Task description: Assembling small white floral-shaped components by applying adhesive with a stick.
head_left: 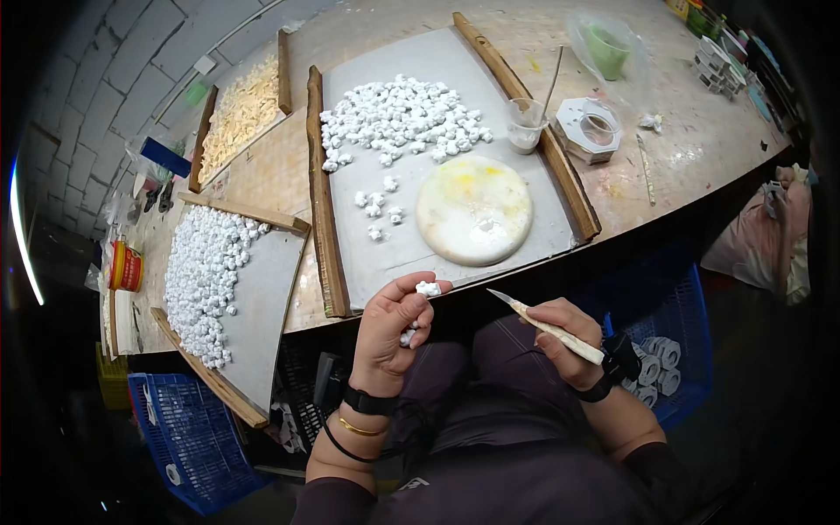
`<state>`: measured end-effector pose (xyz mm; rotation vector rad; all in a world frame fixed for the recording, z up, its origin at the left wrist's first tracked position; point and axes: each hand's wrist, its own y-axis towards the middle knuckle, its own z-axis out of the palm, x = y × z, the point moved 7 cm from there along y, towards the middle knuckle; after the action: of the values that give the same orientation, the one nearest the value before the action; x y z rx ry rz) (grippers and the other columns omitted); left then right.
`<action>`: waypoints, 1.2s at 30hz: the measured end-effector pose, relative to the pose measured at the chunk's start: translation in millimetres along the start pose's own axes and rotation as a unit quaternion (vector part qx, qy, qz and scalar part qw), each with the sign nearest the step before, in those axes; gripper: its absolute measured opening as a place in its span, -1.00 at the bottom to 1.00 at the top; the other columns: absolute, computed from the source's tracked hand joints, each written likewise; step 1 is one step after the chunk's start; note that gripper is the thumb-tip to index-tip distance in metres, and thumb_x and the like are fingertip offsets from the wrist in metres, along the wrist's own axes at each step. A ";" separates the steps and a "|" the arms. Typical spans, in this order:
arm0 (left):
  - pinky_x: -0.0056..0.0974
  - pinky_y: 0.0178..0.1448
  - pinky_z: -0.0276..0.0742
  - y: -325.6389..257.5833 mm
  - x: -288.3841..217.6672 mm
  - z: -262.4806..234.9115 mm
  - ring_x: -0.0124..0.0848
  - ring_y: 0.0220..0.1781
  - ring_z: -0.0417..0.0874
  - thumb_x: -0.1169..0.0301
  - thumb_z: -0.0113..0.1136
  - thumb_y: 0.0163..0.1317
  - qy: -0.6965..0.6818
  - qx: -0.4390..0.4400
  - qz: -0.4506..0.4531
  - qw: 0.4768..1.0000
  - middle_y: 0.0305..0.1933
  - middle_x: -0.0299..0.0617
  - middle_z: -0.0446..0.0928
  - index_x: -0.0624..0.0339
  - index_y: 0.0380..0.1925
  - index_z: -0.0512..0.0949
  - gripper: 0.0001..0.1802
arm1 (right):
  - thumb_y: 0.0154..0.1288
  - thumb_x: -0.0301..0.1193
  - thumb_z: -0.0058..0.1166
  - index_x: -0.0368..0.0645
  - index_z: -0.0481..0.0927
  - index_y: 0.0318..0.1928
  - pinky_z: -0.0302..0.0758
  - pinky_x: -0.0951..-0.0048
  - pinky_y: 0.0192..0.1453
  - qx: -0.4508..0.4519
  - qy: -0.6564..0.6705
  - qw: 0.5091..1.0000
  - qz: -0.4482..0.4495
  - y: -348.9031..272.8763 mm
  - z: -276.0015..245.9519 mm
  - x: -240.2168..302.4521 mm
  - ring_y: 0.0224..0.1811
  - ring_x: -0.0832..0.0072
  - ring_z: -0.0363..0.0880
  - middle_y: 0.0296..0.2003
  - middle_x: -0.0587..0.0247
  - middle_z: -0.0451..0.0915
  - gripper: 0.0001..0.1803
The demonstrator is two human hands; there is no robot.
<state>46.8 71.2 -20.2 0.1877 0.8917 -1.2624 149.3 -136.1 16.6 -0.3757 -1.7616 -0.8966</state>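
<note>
Near the frame's centre, the left hand (391,322) pinches a small white piece (428,289) while the right hand (570,341) grips a pointed knife (548,326), which could nick that left hand if it slipped.

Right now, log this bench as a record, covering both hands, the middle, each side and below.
Left hand: holds a small white knobbly piece, with more tucked inside.
Right hand: holds a pointed tool with a pale handle.
Middle: grey board between brown wooden rails, bearing white knobbly pieces, a round cream slab smeared yellow, and a clear plastic cup.
Left side: second grey board heaped with white knobbly pieces.
Right side: white octagonal container.
Below: two blue plastic baskets.
</note>
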 end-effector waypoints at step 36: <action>-0.59 -0.61 0.20 5.9 30.5 5.8 -0.64 -0.55 0.27 0.54 0.02 0.31 -0.078 -0.039 -0.084 0.993 -0.22 -0.06 0.53 0.43 0.14 0.35 -0.60 | 0.39 -0.35 0.00 -0.31 0.55 0.01 0.42 0.68 -0.37 -0.129 0.241 0.935 0.227 29.6 4.3 -59.8 -0.47 0.68 0.46 -0.29 0.17 0.65 -0.68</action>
<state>55.7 47.2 -38.8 -0.0494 0.8332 -1.3746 187.8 -103.1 -26.9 -0.6432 -1.0478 -0.7973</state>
